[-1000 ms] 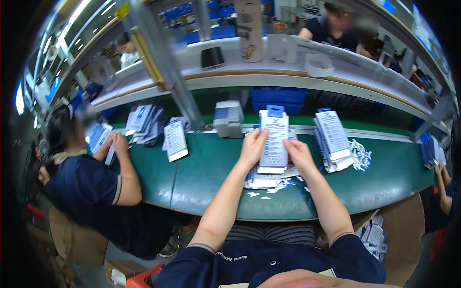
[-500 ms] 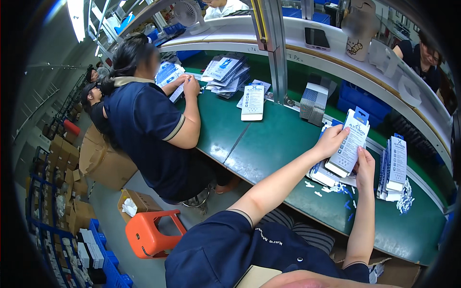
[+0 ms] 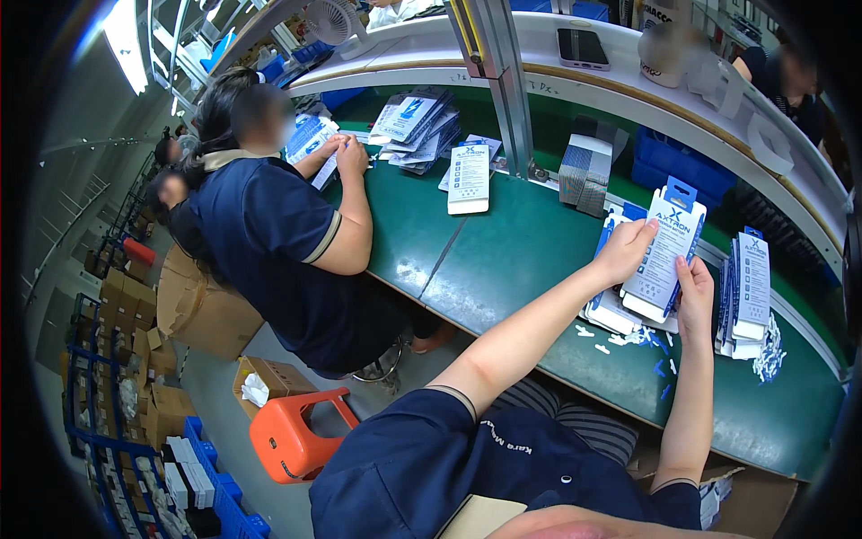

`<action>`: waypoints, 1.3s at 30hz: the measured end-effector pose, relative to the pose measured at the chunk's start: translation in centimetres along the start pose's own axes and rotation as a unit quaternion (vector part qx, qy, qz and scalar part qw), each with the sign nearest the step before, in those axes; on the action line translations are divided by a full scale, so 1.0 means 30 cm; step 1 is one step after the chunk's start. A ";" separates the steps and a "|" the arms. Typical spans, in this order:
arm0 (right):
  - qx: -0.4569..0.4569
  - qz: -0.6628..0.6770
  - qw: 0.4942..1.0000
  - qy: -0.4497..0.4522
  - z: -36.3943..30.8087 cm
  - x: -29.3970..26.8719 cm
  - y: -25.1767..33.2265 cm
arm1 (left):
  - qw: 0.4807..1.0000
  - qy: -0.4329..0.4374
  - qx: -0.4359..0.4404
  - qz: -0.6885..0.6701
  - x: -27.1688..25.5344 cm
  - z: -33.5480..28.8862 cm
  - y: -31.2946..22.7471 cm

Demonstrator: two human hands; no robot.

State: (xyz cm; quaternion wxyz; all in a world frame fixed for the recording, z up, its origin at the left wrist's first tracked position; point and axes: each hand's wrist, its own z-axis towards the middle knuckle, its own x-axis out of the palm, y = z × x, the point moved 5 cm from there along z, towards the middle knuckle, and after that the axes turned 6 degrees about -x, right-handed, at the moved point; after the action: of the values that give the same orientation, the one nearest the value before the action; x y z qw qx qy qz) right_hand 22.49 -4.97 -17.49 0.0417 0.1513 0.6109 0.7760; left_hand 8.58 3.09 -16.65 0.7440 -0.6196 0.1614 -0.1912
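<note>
A white and blue flat retail box (image 3: 660, 268) with a blue hang tab on top is held tilted over the bench by both hands. At its left edge my left hand (image 3: 628, 251) is closed, thumb on the front. Lower on its right edge, my right hand (image 3: 695, 296) pinches it with the thumb in front. Beneath it lies a partly hidden pile of similar boxes (image 3: 611, 313). Small white and blue cut-out scraps (image 3: 639, 338) are scattered in front of that pile. To the right leans a stack of the same boxes (image 3: 751, 283).
The green bench (image 3: 516, 260) also bears a grey banded stack of cards (image 3: 585, 176) and more boxes (image 3: 470, 180). A metal post (image 3: 512, 117) rises at the back. Left of me a co-worker (image 3: 278, 216) works; an orange stool (image 3: 292, 440) stands behind.
The whole view has shifted slightly. Both hands still grip the box, which now sits a little more upright, and my right hand's thumb rests nearer its right edge.
</note>
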 end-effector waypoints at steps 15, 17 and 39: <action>0.029 -0.095 0.990 0.098 -0.042 0.029 -0.032 | 0.985 -0.079 -0.005 -0.156 -0.034 0.017 0.001; 0.043 -0.058 0.995 0.064 -0.035 0.023 -0.030 | 0.966 -0.070 -0.044 -0.246 -0.006 0.006 -0.039; -0.036 -0.033 0.998 -0.032 0.006 -0.015 0.001 | 0.996 -0.029 0.056 -0.056 0.019 -0.028 -0.063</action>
State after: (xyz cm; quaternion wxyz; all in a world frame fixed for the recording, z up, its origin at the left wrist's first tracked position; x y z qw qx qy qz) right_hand 22.98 -4.93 -17.51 0.0925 0.1546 0.5857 0.7902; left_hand 8.52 1.79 -14.95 0.7702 -0.5902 0.0938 -0.2227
